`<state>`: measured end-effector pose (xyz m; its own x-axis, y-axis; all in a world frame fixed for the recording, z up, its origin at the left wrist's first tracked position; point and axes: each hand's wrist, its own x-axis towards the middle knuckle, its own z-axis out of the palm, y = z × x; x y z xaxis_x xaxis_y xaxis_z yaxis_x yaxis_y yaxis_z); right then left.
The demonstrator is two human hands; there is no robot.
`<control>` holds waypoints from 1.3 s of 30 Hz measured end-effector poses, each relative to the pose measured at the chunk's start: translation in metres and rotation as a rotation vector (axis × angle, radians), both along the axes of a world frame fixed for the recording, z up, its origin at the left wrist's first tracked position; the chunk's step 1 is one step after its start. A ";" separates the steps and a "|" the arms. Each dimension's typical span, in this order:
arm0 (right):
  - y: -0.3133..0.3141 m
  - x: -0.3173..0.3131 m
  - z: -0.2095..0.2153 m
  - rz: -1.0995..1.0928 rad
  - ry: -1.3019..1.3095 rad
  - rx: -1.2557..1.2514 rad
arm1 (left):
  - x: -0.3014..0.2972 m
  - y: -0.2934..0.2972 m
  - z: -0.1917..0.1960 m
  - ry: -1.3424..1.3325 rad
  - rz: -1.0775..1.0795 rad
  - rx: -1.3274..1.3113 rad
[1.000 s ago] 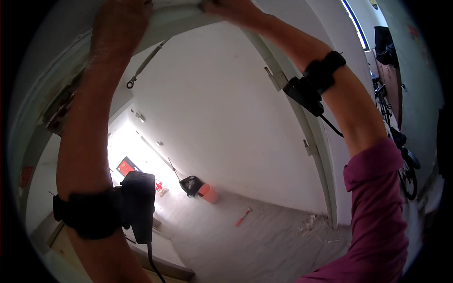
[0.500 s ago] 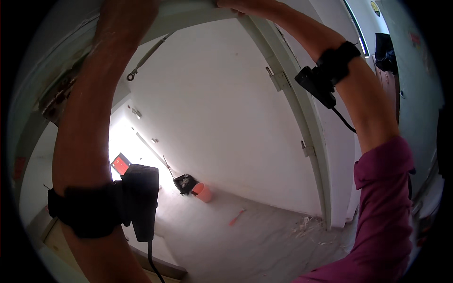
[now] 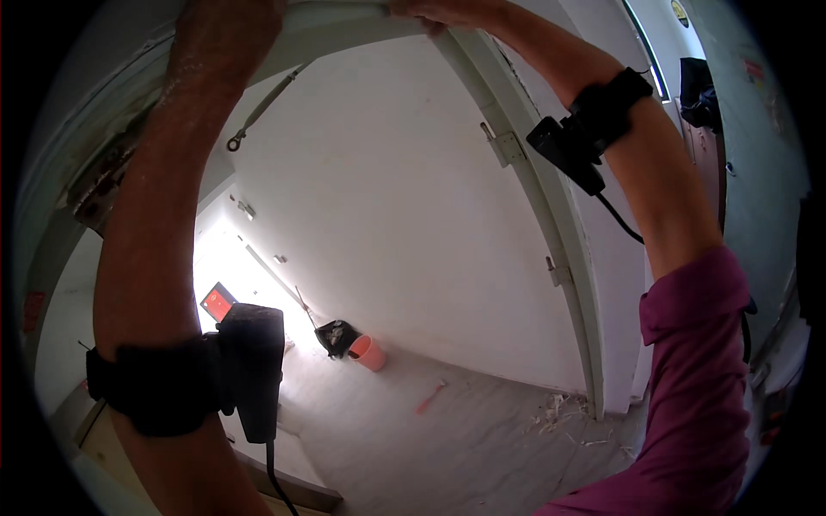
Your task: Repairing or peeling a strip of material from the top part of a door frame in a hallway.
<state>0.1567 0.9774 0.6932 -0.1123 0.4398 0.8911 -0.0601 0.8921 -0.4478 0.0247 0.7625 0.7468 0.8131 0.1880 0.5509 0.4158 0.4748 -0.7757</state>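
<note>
Both my arms are raised to the top of a grey-green metal door frame point(image 3: 344, 36). My left hand point(image 3: 231, 26) is at the upper left against the frame's top part, its fingers cut off by the picture's edge. To its right, my right hand point(image 3: 449, 12) touches the frame near its upper corner. Its fingers look curled and pressed together; what they hold, if anything, is hidden. A thin pale edge point(image 3: 340, 4) runs along the frame between the two hands. Black straps with small devices sit on both forearms, the left device point(image 3: 249, 370) and the right device point(image 3: 568, 155) trailing cables.
Hinge plates point(image 3: 508, 148) stick out from the right jamb. A metal rod with a ring end point(image 3: 262, 107) hangs below the frame's top. Beyond the opening are a pink bucket point(image 3: 368, 353), a black dustpan point(image 3: 335, 337) and pale scraps point(image 3: 564, 413) on the floor.
My right hand and forearm have shifted slightly left along the frame. My left arm stays almost in place, and the whole view has moved a little.
</note>
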 end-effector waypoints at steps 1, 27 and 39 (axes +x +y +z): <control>-0.001 0.003 0.004 -0.136 -0.063 0.057 | -0.001 0.001 0.000 0.011 -0.017 -0.013; 0.020 -0.006 -0.019 0.183 0.127 -0.037 | 0.001 -0.002 -0.001 -0.081 0.013 -0.051; 0.031 -0.008 -0.006 -0.141 -0.033 0.297 | -0.001 -0.014 0.001 -0.127 -0.057 -0.126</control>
